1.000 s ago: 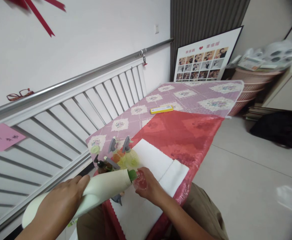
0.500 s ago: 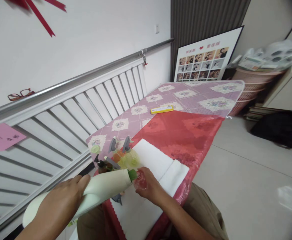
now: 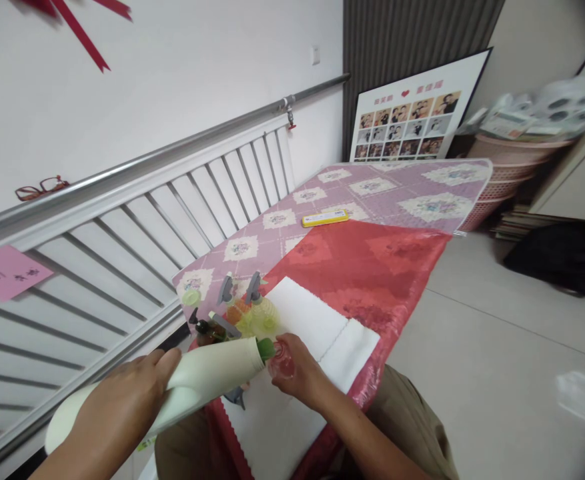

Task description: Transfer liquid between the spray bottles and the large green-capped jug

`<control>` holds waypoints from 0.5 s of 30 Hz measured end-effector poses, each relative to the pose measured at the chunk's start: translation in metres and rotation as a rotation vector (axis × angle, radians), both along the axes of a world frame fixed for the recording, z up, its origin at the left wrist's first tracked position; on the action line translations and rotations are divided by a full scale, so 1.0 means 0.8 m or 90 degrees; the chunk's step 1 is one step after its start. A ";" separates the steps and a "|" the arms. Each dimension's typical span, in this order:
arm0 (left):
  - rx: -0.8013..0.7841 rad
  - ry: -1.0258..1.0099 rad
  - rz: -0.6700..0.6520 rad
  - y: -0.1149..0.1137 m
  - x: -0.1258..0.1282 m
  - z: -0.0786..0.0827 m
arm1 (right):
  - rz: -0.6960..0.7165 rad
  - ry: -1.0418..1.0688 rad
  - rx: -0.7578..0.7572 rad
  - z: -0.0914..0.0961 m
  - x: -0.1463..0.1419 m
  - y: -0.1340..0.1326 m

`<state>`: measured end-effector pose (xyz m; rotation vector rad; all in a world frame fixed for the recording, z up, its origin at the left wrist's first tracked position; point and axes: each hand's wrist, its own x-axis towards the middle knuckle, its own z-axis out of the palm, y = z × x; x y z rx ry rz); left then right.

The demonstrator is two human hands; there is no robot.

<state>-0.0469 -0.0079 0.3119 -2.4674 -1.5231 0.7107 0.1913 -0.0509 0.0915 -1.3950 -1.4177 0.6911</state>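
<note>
My left hand [image 3: 135, 390] is wrapped round a long pale green bottle [image 3: 212, 373], which lies tipped nearly level with its green spout [image 3: 266, 349] pointing right. Closed on a small clear pinkish bottle [image 3: 281, 363], my right hand [image 3: 299, 370] holds its mouth against or just beside that spout; the exact contact is hard to see. Beneath both hands lies a white cloth [image 3: 317, 327] with scalloped edges. A grey spray head [image 3: 235, 397] rests on it, partly hidden by the green bottle. Several spray bottles, among them a yellow one [image 3: 262, 317] and an orange one [image 3: 236, 311], stand just beyond.
A dark pump bottle [image 3: 205, 330] stands left of the spray bottles. Red plastic sheeting [image 3: 372, 267] covers part of the flowered tablecloth [image 3: 372, 187], where a yellow flat box [image 3: 325, 218] lies. A white radiator [image 3: 192, 200] runs along the left. Stacked pink baskets [image 3: 502, 167] stand at right.
Both hands and the two bottles keep almost the same position. Only the camera view has shifted very slightly.
</note>
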 end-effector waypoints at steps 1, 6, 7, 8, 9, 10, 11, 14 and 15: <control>0.000 0.002 -0.001 0.000 0.000 0.000 | -0.001 0.000 0.001 0.001 0.000 0.000; 0.007 0.004 -0.009 -0.001 0.000 0.000 | 0.005 -0.003 0.002 0.006 0.002 -0.001; 0.007 0.003 -0.009 -0.001 0.000 0.001 | 0.005 -0.004 0.000 0.006 0.002 -0.001; 0.005 0.003 -0.008 -0.001 0.001 0.001 | 0.005 -0.005 -0.003 0.007 0.002 -0.001; 0.003 0.002 -0.007 -0.001 0.001 0.001 | 0.004 -0.004 -0.006 0.007 0.001 -0.001; 0.000 0.002 -0.004 0.000 0.001 0.001 | 0.003 -0.003 -0.009 0.007 0.001 -0.001; -0.001 0.003 0.000 0.000 0.001 0.001 | 0.002 0.000 -0.010 0.007 0.001 -0.001; 0.001 0.005 0.005 0.001 0.001 0.000 | 0.001 0.007 -0.011 0.006 0.001 -0.002; 0.001 0.005 0.005 0.001 0.001 0.000 | 0.002 0.008 -0.012 0.006 0.001 -0.002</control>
